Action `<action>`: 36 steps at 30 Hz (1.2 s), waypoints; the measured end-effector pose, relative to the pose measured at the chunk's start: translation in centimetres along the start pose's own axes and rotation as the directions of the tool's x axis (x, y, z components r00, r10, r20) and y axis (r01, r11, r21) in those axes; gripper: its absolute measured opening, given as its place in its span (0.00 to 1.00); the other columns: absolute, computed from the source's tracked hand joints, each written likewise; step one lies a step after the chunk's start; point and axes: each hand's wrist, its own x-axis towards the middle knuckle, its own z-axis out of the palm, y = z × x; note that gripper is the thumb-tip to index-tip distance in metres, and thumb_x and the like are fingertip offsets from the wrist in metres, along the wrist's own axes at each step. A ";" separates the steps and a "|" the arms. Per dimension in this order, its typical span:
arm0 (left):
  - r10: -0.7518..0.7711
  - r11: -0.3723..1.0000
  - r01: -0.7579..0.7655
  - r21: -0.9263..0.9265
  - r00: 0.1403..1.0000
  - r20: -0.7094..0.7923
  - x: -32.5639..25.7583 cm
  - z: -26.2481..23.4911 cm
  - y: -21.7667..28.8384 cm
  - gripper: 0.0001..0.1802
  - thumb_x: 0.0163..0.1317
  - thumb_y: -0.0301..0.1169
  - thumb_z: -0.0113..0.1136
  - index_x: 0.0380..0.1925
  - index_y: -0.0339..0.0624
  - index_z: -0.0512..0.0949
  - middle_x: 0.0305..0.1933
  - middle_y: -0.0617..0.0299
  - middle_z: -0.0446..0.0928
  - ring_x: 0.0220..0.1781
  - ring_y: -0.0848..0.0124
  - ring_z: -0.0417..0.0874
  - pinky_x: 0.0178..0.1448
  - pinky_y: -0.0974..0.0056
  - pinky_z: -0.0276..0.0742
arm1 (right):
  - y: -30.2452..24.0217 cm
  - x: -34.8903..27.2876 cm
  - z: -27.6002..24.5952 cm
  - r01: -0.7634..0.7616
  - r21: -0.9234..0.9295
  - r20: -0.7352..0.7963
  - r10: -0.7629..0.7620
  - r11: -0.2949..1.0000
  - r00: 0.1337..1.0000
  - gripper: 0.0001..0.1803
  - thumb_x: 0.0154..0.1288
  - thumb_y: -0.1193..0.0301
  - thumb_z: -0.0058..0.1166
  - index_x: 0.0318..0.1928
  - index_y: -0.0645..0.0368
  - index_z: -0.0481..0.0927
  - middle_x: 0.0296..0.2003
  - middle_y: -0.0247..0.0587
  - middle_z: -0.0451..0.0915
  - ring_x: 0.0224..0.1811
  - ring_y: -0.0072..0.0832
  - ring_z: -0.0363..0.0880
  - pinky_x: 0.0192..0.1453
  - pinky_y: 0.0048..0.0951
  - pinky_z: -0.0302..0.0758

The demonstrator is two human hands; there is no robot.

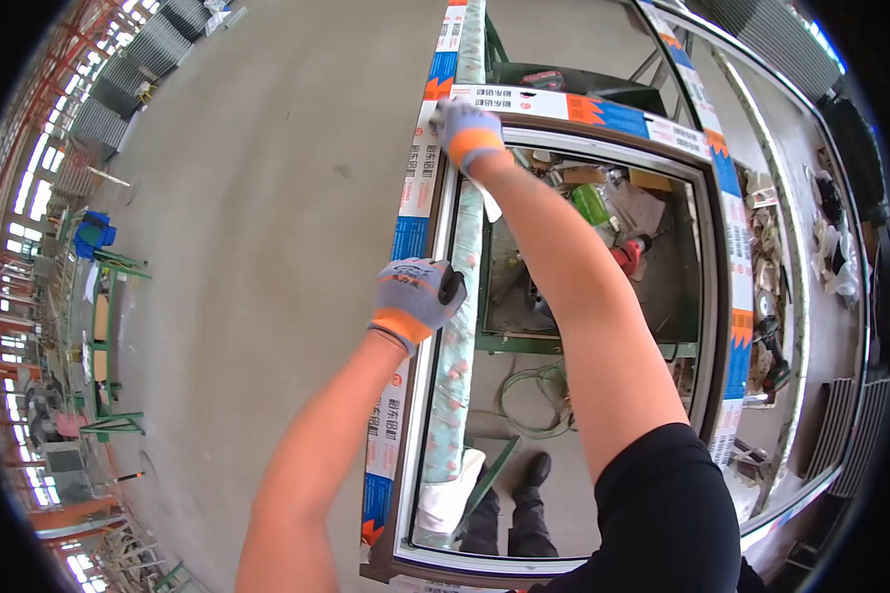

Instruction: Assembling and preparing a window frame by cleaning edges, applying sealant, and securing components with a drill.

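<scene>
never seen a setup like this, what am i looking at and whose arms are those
There's no robot here: the arms belong to a person wearing a wide-lens camera on their head, looking down, which is why straight edges bend. Both hands wear grey gloves with orange cuffs. The left hand is on the left side of a large rectangular frame wrapped in printed tape; the right hand is farther up, near a corner. Whether either holds something is unclear. Through the frame's opening show a patterned padded rail, a red tool and a dark shoe.
</scene>
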 end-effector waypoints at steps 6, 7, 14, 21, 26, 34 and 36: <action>-0.056 0.998 0.058 0.012 0.992 -0.112 -2.1 0.1 -1.3 0.13 0.58 0.42 0.58 0.33 0.46 0.81 0.35 0.54 0.83 0.40 0.55 0.84 0.49 0.52 0.77 | -4.0 -18.2 -3.7 0.423 0.098 0.527 -0.407 0.901 0.746 0.13 0.65 0.62 0.53 0.49 0.49 0.77 0.43 0.42 0.78 0.48 0.42 0.80 0.44 0.45 0.77; -0.019 1.000 0.018 -0.007 0.982 -0.186 -2.0 1.5 -1.2 0.14 0.60 0.43 0.56 0.32 0.45 0.81 0.33 0.54 0.84 0.39 0.55 0.84 0.47 0.52 0.78 | -1.6 -22.4 -5.0 0.486 0.088 0.404 -0.477 0.869 0.780 0.13 0.65 0.59 0.55 0.44 0.51 0.78 0.39 0.43 0.77 0.43 0.43 0.80 0.41 0.45 0.77; -0.092 0.996 0.091 -0.013 0.963 -0.255 -1.7 0.3 -3.0 0.17 0.63 0.46 0.55 0.32 0.45 0.82 0.34 0.54 0.85 0.38 0.54 0.85 0.47 0.51 0.79 | -4.3 -43.3 -25.8 -0.118 0.153 0.099 0.104 0.981 0.990 0.14 0.57 0.66 0.67 0.41 0.57 0.80 0.35 0.49 0.79 0.36 0.54 0.79 0.37 0.45 0.76; -0.534 0.731 0.296 -0.616 0.809 -0.246 -4.8 2.6 -1.8 0.17 0.66 0.44 0.52 0.29 0.45 0.82 0.31 0.53 0.84 0.37 0.53 0.85 0.45 0.49 0.79 | -9.1 -65.9 -32.1 -0.522 0.214 0.066 0.521 0.826 0.851 0.19 0.58 0.73 0.69 0.48 0.63 0.77 0.40 0.45 0.82 0.43 0.35 0.82 0.50 0.33 0.78; -0.582 0.789 0.327 -0.520 0.668 -0.463 -19.3 6.0 -6.2 0.19 0.70 0.43 0.47 0.41 0.42 0.83 0.37 0.52 0.86 0.35 0.57 0.86 0.43 0.53 0.81 | -11.5 -75.0 -30.8 -0.683 0.132 0.202 0.655 0.718 0.728 0.23 0.59 0.68 0.69 0.52 0.61 0.78 0.42 0.46 0.83 0.44 0.37 0.83 0.50 0.34 0.78; -0.989 -0.126 0.604 -0.787 -0.019 0.144 -80.5 4.8 -19.9 0.19 0.66 0.45 0.49 0.29 0.47 0.84 0.30 0.51 0.84 0.37 0.57 0.86 0.39 0.48 0.80 | -11.3 -75.5 -28.9 -0.335 0.179 0.272 0.281 0.925 0.920 0.22 0.61 0.61 0.65 0.51 0.62 0.79 0.42 0.54 0.83 0.46 0.48 0.83 0.52 0.41 0.78; -0.977 -0.213 0.828 -0.519 -0.170 0.129 -89.3 5.3 -12.2 0.16 0.65 0.42 0.51 0.34 0.47 0.84 0.35 0.50 0.84 0.42 0.56 0.86 0.41 0.47 0.81 | -9.5 -75.9 -29.1 -0.325 0.191 0.178 0.293 0.926 0.939 0.20 0.64 0.62 0.64 0.50 0.62 0.80 0.44 0.53 0.83 0.47 0.39 0.83 0.54 0.38 0.77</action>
